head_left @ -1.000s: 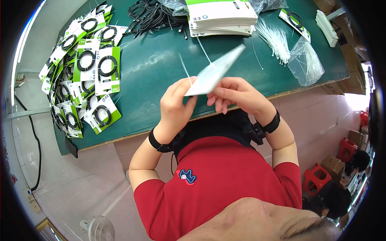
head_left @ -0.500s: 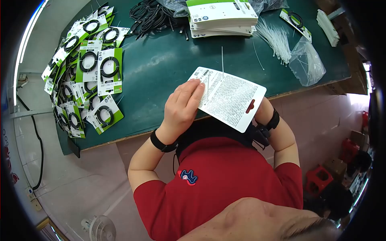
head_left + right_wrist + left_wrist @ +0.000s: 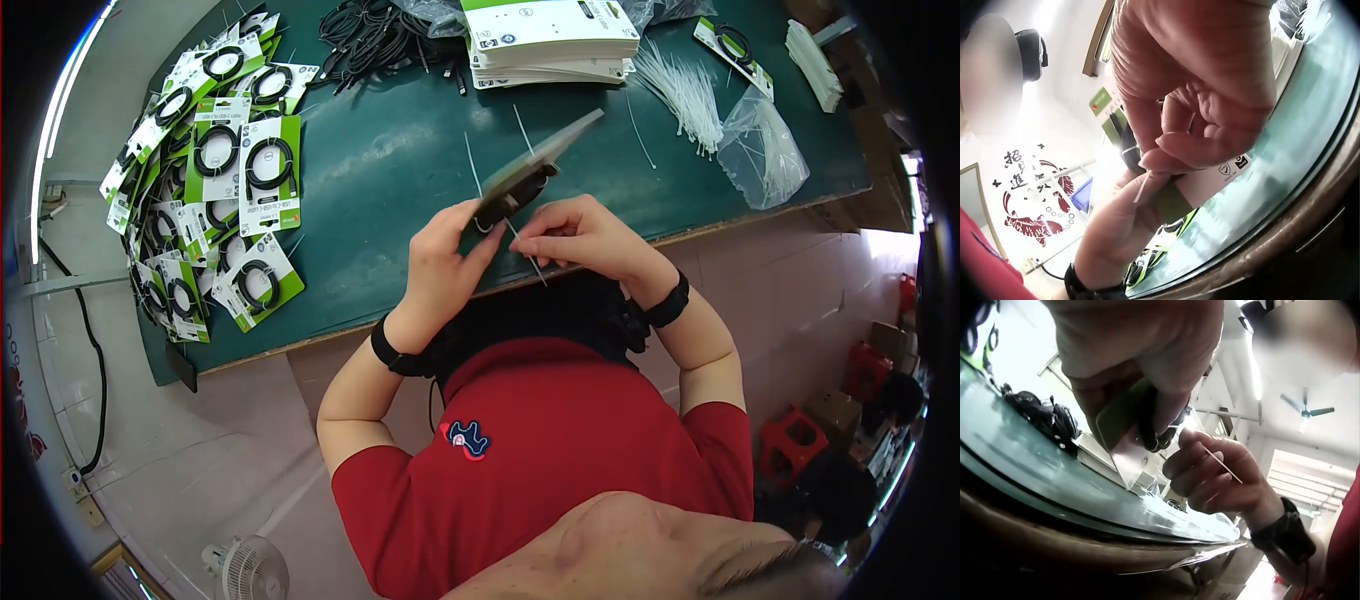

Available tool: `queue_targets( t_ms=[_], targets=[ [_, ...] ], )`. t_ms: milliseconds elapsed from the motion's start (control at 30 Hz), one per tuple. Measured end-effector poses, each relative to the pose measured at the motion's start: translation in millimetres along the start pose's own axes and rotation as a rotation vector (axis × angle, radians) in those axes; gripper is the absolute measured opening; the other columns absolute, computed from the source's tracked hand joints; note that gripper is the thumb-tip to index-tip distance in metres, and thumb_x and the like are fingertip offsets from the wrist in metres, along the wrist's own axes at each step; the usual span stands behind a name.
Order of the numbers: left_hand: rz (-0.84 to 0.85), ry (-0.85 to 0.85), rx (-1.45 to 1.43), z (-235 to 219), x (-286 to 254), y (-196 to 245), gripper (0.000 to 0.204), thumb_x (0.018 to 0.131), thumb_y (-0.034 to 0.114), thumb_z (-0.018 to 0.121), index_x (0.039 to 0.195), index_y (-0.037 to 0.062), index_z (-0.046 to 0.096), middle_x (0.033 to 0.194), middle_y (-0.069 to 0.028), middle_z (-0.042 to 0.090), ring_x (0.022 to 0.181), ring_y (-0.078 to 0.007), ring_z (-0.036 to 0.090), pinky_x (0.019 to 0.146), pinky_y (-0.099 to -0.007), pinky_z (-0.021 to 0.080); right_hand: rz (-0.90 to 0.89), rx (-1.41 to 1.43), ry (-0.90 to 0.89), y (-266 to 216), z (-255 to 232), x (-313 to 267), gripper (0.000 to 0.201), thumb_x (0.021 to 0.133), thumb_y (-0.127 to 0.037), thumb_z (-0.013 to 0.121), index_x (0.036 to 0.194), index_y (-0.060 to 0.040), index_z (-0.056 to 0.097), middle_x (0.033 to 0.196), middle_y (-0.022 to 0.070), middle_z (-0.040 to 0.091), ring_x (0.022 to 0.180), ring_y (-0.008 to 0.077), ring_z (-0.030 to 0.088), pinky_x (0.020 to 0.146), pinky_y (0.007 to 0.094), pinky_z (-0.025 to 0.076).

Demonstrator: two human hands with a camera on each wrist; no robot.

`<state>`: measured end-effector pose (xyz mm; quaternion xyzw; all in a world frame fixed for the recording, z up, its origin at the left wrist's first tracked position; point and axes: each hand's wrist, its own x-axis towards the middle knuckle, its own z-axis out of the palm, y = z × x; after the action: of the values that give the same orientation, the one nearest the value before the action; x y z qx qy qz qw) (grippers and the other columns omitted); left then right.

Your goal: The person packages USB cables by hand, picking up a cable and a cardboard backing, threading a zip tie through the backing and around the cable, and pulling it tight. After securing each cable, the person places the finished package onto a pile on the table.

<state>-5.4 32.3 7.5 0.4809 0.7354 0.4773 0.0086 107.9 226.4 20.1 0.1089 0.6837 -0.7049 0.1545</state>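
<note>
My left hand grips a white and green packaging card, tilted nearly edge-on above the table's front edge. A coil of black cable lies against the card's near face, with the left thumb beside it. My right hand pinches a thin white cable tie between thumb and forefinger, close to the coil. The tie's end sticks out past the fingertips in the right wrist view. Two more white tie ends stand up beyond the card in the head view. The left fingers behind the card are mostly hidden.
Many carded cables lie heaped on the left of the green table. At the back are loose black cables and a stack of cards. White cable ties and a plastic bag lie to the right.
The card turned to show its printed back flat, then tilted up nearly edge-on, its coil now showing. My right hand moved from behind the card to its near side and now pinches the tie.
</note>
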Motion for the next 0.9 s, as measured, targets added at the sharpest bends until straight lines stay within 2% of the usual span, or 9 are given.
queue_targets(
  t_ms=[100, 133, 233, 533, 633, 667, 767, 800, 900],
  targets=[
    [-0.539, -0.069, -0.527, 1.2, 0.8, -0.8, 0.030, 0.086, 0.004, 0.074, 0.115, 0.0005, 0.067, 0.106, -0.0093, 0.073, 0.096, -0.0198, 0.069, 0.084, -0.0312, 0.055, -0.087, 0.134, 0.009, -9.1, 0.5, -4.2, 0.012, 0.088, -0.010, 0.075, 0.098, -0.0016, 0.075, 0.085, 0.0010, 0.069, 0.071, 0.0057, 0.063, 0.059, 0.0182, 0.046],
    [-0.542, -0.068, -0.528, 0.1, 2.1, -1.4, 0.030, 0.086, 0.004, 0.074, 0.115, 0.0005, 0.067, 0.106, -0.0093, 0.073, 0.096, -0.0198, 0.069, 0.084, -0.0312, 0.055, -0.084, 0.134, 0.007, -9.3, 0.0, -4.8, 0.012, 0.088, -0.010, 0.075, 0.098, -0.0016, 0.075, 0.085, 0.0010, 0.069, 0.071, 0.0057, 0.063, 0.059, 0.0182, 0.046],
    [-0.719, -0.156, -0.797, -7.4, 9.9, -3.3, 0.028, 0.089, 0.007, 0.075, 0.115, -0.0008, 0.067, 0.107, -0.0084, 0.072, 0.096, -0.0144, 0.068, 0.084, -0.0295, 0.055, -0.206, 0.142, -0.042, -9.3, -4.7, -5.4, 0.011, 0.089, -0.008, 0.073, 0.098, -0.0017, 0.073, 0.087, 0.0012, 0.069, 0.070, 0.0064, 0.064, 0.057, 0.0188, 0.047],
    [-0.965, -0.180, -0.969, -8.4, 13.9, -1.1, 0.030, 0.089, 0.008, 0.075, 0.117, 0.0009, 0.065, 0.109, -0.0099, 0.071, 0.097, -0.0171, 0.069, 0.084, -0.0327, 0.058, -0.143, 0.079, 0.090, -9.6, -8.3, -3.7, 0.013, 0.090, -0.008, 0.073, 0.097, 0.0013, 0.068, 0.088, 0.0038, 0.070, 0.072, 0.0084, 0.065, 0.062, 0.0212, 0.051],
    [-1.007, -0.177, -1.028, -8.1, 16.4, -0.4, 0.032, 0.089, 0.010, 0.074, 0.118, 0.0001, 0.064, 0.111, -0.0101, 0.070, 0.098, -0.0188, 0.070, 0.086, -0.0346, 0.059, -0.264, 0.038, 0.270, -7.7, 0.5, -0.7, 0.008, 0.091, -0.004, 0.070, 0.095, 0.0010, 0.066, 0.089, 0.0023, 0.068, 0.072, 0.0070, 0.064, 0.061, 0.0202, 0.051],
    [-1.009, -0.178, -1.028, -7.8, 17.0, -1.4, 0.032, 0.089, 0.010, 0.074, 0.118, 0.0001, 0.064, 0.111, -0.0101, 0.070, 0.098, -0.0188, 0.070, 0.086, -0.0346, 0.059, -0.262, 0.039, 0.270, -6.2, 1.8, 0.5, 0.008, 0.091, -0.004, 0.070, 0.095, 0.0010, 0.066, 0.089, 0.0023, 0.068, 0.072, 0.0070, 0.064, 0.061, 0.0202, 0.051],
    [-1.063, -0.185, -1.093, -7.6, 19.3, -5.2, 0.031, 0.090, 0.010, 0.073, 0.117, -0.0005, 0.063, 0.112, -0.0104, 0.070, 0.099, -0.0193, 0.070, 0.087, -0.0348, 0.059, -0.436, -0.218, 0.407, -1.6, 5.0, 3.8, 0.008, 0.090, -0.001, 0.071, 0.094, 0.0018, 0.065, 0.089, 0.0031, 0.067, 0.070, 0.0072, 0.062, 0.060, 0.0221, 0.051],
    [-1.063, -0.185, -1.094, -7.3, 19.8, -5.6, 0.031, 0.090, 0.010, 0.073, 0.117, -0.0005, 0.063, 0.112, -0.0104, 0.070, 0.099, -0.0193, 0.070, 0.087, -0.0348, 0.059, -0.435, -0.218, 0.406, -1.9, 5.8, 4.6, 0.008, 0.090, -0.001, 0.071, 0.094, 0.0018, 0.065, 0.089, 0.0031, 0.067, 0.070, 0.0072, 0.062, 0.060, 0.0221, 0.051],
    [-1.070, -0.162, -1.147, -6.6, 20.6, -6.5, 0.030, 0.091, 0.010, 0.072, 0.117, -0.0009, 0.063, 0.113, -0.0107, 0.070, 0.100, -0.0196, 0.070, 0.087, -0.0351, 0.060, -0.648, -0.453, 0.500, -3.1, 8.7, 6.9, 0.010, 0.087, 0.001, 0.072, 0.093, 0.0015, 0.064, 0.088, 0.0058, 0.066, 0.068, 0.0094, 0.061, 0.059, 0.0230, 0.050]
  ],
)
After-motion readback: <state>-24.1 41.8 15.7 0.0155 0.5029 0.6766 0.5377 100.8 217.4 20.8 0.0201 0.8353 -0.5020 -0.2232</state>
